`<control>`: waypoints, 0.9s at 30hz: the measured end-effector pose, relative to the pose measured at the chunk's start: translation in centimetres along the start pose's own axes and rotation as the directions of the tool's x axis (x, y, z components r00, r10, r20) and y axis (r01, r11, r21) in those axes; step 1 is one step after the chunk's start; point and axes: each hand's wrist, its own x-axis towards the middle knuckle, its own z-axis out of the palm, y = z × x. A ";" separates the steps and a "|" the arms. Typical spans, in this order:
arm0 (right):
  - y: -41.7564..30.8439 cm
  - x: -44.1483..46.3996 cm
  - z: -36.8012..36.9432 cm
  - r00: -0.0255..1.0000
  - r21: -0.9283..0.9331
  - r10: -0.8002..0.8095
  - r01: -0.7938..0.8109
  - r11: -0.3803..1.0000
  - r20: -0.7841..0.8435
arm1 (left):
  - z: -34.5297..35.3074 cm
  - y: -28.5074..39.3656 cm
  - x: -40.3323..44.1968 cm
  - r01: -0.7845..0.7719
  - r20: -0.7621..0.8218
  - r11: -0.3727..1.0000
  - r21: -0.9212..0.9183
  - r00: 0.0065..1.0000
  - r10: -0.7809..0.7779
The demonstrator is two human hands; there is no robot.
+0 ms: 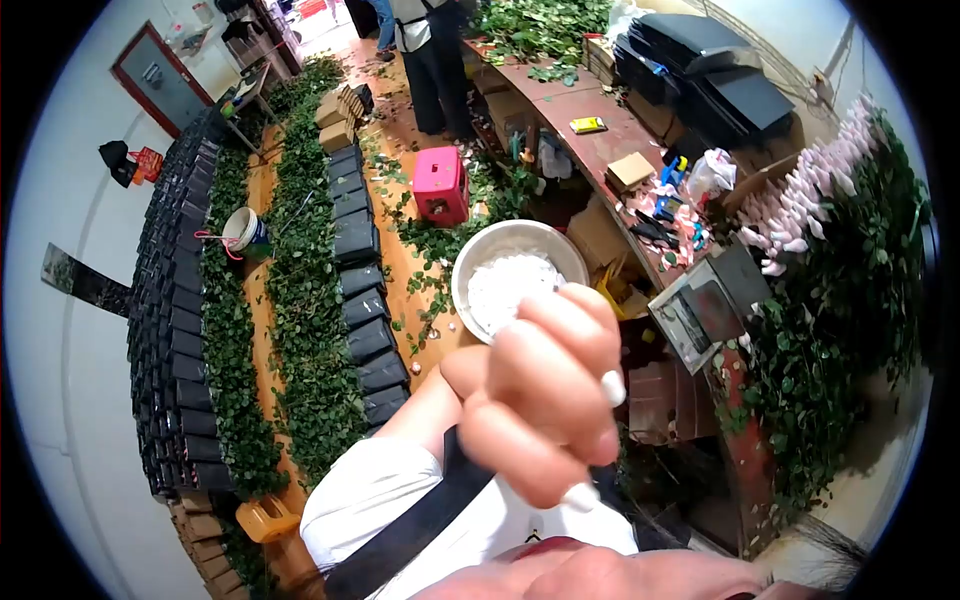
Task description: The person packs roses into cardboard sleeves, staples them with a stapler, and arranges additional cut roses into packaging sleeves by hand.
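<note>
Head camera faces forward, down; fingers (565, 335) near lens.

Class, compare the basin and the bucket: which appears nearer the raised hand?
The wide, pale basin of white pieces, just beyond the hand; the smaller bucket stands well to picture left, beside greenery.

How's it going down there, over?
Left hand loosely curled, close to camera. Right hand not visible. Basin holds white pieces; left hand partly blocks view.
</note>
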 end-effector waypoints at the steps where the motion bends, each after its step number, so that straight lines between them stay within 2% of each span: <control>1: 0.4 0.3 -0.6 1.000 -0.009 -0.009 0.009 1.000 0.001 | 1.5 -0.5 -0.5 -0.058 -0.016 0.998 0.011 0.998 0.058; 2: 0.9 0.4 -1.3 1.000 -0.017 -0.019 0.019 1.000 0.000 | 3.2 -0.5 -1.0 -0.094 -0.030 0.995 0.025 0.995 0.095; 5: 1.9 1.0 -2.0 0.999 -0.053 -0.042 0.042 0.998 0.007 | 5.6 -2.4 -2.1 -0.098 0.103 0.995 -0.014 0.990 0.099; 6: 2.2 1.2 -3.1 0.999 -0.067 -0.046 0.046 0.997 0.006 | 5.6 -5.1 -1.8 -0.334 0.249 0.935 -0.118 0.902 0.353; 9: 3.2 2.0 -6.2 0.998 -0.085 -0.059 0.060 0.995 0.009 | 7.4 -8.2 -3.3 -0.586 0.349 0.788 -0.191 0.710 0.612; 10: 4.0 2.7 -7.0 0.998 -0.076 -0.061 0.063 0.995 0.021 | 7.7 -8.3 -3.8 -0.580 0.406 0.795 -0.178 0.692 0.596; 11: 4.2 2.9 -8.0 0.998 -0.078 -0.065 0.067 0.995 0.024 | 10.3 -6.8 -6.2 -0.441 0.226 0.895 0.061 0.880 0.418; 12: 4.5 2.9 -9.0 0.998 -0.078 -0.060 0.062 0.995 0.025 | 12.9 -5.2 -8.6 -0.199 0.024 0.956 0.217 0.980 0.199; 16: 5.6 2.6 -11.5 0.999 -0.066 -0.045 0.046 0.997 0.023 | 16.4 -5.7 -9.6 -0.105 0.112 0.909 0.404 0.992 0.064; 18: 7.1 3.9 -11.9 0.999 -0.054 -0.043 0.044 0.998 0.015 | 17.2 -7.0 -9.5 -0.200 0.071 0.906 0.374 0.980 0.187; 19: 7.6 3.8 -12.1 0.999 -0.046 -0.037 0.037 0.998 0.014 | 17.3 -7.9 -9.3 -0.201 0.077 0.907 0.369 0.980 0.186; 20: 8.2 3.8 -12.2 0.999 -0.039 -0.035 0.035 0.999 0.010 | 17.4 -9.0 -9.0 -0.287 0.147 0.903 0.320 0.957 0.252; 23: 8.3 1.9 -12.6 1.000 -0.003 -0.012 0.012 1.000 -0.018 | 17.8 -10.3 -8.5 -0.370 0.194 0.914 0.168 0.921 0.338; 24: 8.4 1.2 -12.7 0.999 0.012 -0.004 0.005 1.000 -0.031 | 17.9 -9.7 -8.3 -0.198 0.215 0.975 0.099 0.961 0.173; 27: 11.8 0.2 -12.9 0.994 0.062 0.025 -0.019 0.998 -0.102 | 19.2 -10.4 -8.1 0.006 0.172 0.998 0.063 0.985 -0.017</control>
